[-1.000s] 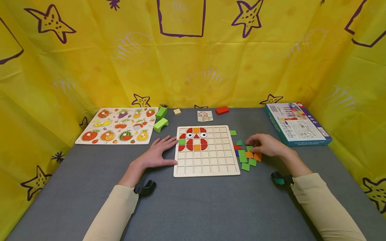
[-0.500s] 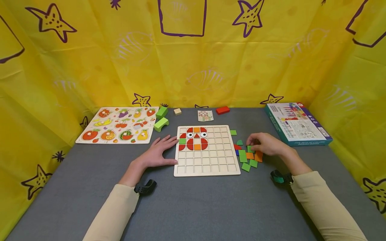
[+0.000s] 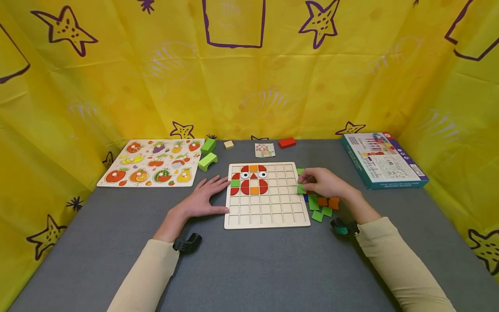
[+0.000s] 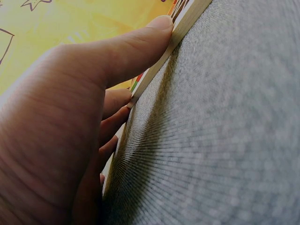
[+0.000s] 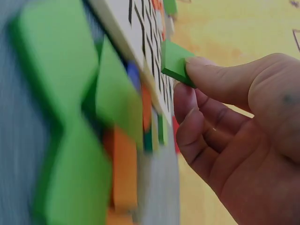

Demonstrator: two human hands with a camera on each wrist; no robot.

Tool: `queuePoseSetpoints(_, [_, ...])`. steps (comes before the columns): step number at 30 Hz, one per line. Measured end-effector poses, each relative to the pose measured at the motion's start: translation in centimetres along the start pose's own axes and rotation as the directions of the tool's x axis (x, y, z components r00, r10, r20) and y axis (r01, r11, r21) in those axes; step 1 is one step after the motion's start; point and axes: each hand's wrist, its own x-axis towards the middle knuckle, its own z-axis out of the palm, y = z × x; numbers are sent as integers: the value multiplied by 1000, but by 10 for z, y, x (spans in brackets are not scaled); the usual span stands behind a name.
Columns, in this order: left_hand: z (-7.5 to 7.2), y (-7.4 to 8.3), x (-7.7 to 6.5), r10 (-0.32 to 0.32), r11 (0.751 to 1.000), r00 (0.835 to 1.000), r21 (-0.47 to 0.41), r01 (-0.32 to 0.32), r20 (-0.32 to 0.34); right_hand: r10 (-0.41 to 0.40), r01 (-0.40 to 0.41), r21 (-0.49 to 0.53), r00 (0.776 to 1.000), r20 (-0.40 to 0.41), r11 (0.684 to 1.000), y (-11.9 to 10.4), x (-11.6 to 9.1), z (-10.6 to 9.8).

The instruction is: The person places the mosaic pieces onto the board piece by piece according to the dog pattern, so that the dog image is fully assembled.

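Note:
A wooden grid board (image 3: 269, 212) lies mid-table, with red, orange, green and eye-printed tiles set in its upper left squares. My left hand (image 3: 204, 198) rests at the board's left edge, fingers spread; in the left wrist view the thumb (image 4: 140, 49) touches the board's side. Between thumb and fingers my right hand (image 3: 325, 182) pinches a small green square tile (image 5: 173, 61), held at the board's right edge. Below that hand lies a loose pile of tiles, among them a green rectangle (image 3: 313, 202) and orange tiles (image 3: 333, 203).
A fruit puzzle board (image 3: 150, 162) lies at the back left, beside green blocks (image 3: 208, 161). Along the back are a small beige block (image 3: 228, 144), a picture card (image 3: 265, 150) and a red block (image 3: 287, 143). A flat game box (image 3: 383, 160) sits at the back right.
My right hand has lifted a green square tile from the pile and carried it left to the board's right edge. The left hand has stayed put.

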Motion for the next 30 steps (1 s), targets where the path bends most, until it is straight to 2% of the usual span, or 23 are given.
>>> queuePoseSetpoints(6, [0, 1, 0, -1, 1000, 1000, 1, 1, 0, -32, 30, 56, 999, 29, 998, -22, 18, 20])
queuePoseSetpoints(16, [-1, 1, 0, 7, 1000, 1000, -6, -7, 0, -142, 136, 90, 988, 63, 987, -50, 43, 54])
queuePoseSetpoints(22, [-1, 2, 0, 2, 1000, 1000, -3, -2, -2, -187, 184, 56, 980, 73, 981, -67, 56, 68])
queuePoseSetpoints(30, [0, 0, 0, -7, 1000, 1000, -4, 7, 1, -181, 185, -39, 980, 86, 982, -78, 66, 79])
